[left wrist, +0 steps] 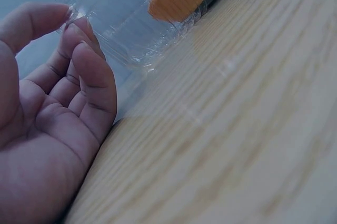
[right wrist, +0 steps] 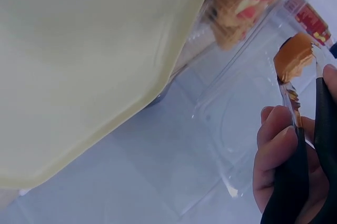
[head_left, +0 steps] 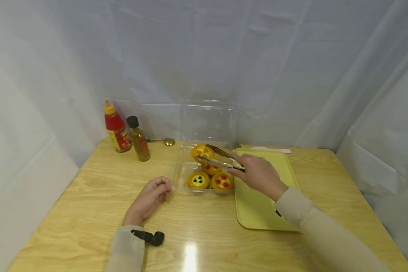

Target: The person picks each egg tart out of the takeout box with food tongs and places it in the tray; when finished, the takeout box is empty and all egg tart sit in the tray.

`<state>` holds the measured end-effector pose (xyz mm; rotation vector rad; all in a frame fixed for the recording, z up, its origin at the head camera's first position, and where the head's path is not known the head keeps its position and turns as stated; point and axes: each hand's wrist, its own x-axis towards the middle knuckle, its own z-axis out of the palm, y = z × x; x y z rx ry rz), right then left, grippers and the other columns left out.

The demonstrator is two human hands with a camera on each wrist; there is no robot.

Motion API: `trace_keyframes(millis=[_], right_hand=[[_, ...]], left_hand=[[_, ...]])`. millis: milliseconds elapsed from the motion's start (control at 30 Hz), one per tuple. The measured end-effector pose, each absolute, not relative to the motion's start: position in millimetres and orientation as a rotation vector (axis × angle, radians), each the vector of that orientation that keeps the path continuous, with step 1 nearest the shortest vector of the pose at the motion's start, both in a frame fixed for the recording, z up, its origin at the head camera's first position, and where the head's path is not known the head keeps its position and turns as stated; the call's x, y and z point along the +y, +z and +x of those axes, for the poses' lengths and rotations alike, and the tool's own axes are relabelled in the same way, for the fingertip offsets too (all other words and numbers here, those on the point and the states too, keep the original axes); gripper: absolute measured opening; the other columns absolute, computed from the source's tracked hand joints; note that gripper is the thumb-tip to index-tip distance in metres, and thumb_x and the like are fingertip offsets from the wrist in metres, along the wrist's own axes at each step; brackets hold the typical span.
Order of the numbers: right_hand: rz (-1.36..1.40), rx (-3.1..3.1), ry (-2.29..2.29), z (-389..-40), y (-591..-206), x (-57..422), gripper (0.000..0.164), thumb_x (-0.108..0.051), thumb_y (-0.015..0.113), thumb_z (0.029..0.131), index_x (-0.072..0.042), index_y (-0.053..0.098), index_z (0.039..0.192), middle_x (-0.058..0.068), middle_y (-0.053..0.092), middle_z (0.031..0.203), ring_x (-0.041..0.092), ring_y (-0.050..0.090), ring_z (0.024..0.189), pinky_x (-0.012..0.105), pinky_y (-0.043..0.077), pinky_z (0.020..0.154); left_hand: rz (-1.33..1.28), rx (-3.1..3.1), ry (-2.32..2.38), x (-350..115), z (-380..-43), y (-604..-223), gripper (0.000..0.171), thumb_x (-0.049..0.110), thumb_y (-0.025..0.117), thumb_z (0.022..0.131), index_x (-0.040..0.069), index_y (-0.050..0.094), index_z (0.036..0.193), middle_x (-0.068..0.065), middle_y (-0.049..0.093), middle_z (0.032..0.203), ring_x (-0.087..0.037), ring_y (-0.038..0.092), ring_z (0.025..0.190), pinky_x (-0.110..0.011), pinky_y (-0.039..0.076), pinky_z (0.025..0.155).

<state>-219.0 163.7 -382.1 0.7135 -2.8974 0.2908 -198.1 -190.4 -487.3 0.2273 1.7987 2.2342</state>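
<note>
Right grip [head_left: 260, 173] is squeezing tongs [head_left: 221, 163], ideally gently, round a tart [head_left: 201, 152] above the container [head_left: 183, 175] left grip [head_left: 152, 197] is pinching.

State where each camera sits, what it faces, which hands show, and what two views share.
Head: on the head, facing forward and down over the table; left hand and right hand show.
Left wrist: on that wrist, facing the table and clear container; left hand shows.
Right wrist: on that wrist, facing the tray and tongs; right hand partly shows.
Shared: head and right wrist both show the tongs gripping a tart.
</note>
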Motion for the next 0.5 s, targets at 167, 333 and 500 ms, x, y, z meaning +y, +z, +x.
trace_keyframes(millis=[167,333,500], right_hand=[[0.691,-2.874,0.320,-212.9,-379.3,179.2,0.060,-0.058,0.053,0.095,-0.025,0.050,0.145,0.001,0.066,0.096,0.009,0.050,0.055,0.028,0.039,0.045],[0.677,-2.842,0.340,-208.5,-378.4,194.5,0.058,-0.050,0.059,0.096,-0.020,0.052,0.144,0.006,0.069,0.107,0.015,0.062,0.068,0.031,0.045,0.051],[0.651,-2.836,0.334,-204.0,-376.9,209.8,0.061,-0.052,0.057,0.096,-0.018,0.050,0.145,0.007,0.068,0.108,0.019,0.065,0.074,0.033,0.047,0.055]], left_hand=[[0.228,1.794,2.233,-190.3,-198.9,-487.8,0.008,0.010,0.055,0.102,0.007,0.056,0.095,-0.002,0.055,0.085,-0.013,0.050,0.076,-0.024,0.046,0.069],[0.230,1.801,2.226,-190.9,-198.4,-487.5,0.008,0.010,0.054,0.102,0.008,0.056,0.094,-0.001,0.054,0.085,-0.012,0.050,0.076,-0.024,0.046,0.068],[0.232,1.802,2.226,-190.0,-198.7,-487.4,0.008,0.010,0.054,0.102,0.008,0.056,0.095,-0.002,0.054,0.085,-0.012,0.050,0.075,-0.023,0.046,0.067]])
